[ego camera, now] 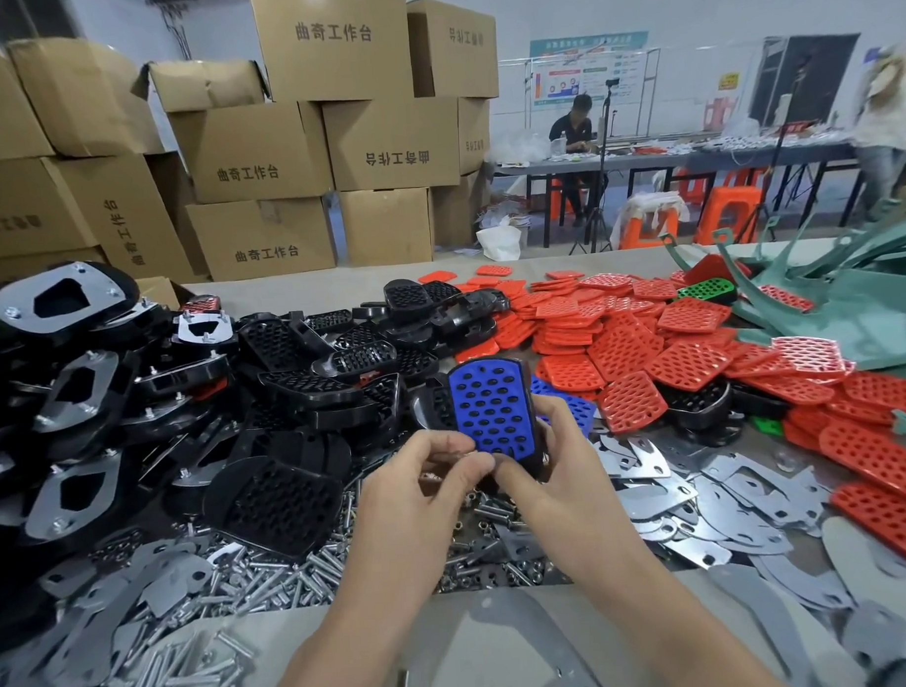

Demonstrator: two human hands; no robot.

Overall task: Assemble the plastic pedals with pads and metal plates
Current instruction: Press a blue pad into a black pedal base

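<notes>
Pedals (297, 359) are heaped at left on the table (295, 289), pads (620, 337) at right; plates (728, 498) and what seem bolts (274, 581) are strewn nearer, cartons (259, 149) stacked behind.

Left: black pedals (134, 395) are heaped high and block any low reach on that side. Right: red pads (646, 347) lie in a loose spread, with flat metal plates (728, 503) nearer you. Both are low, so you can pass over the top. Centre: bolts (274, 581) cover the table. Your left hand (420, 493) and right hand (558, 468) grip the blue-padded pedal (494, 408) in open air above them. Bare table (501, 606) shows along your near edge and, probably, a far strip behind the heaps. Green parts (824, 299) stick up far right.
</notes>
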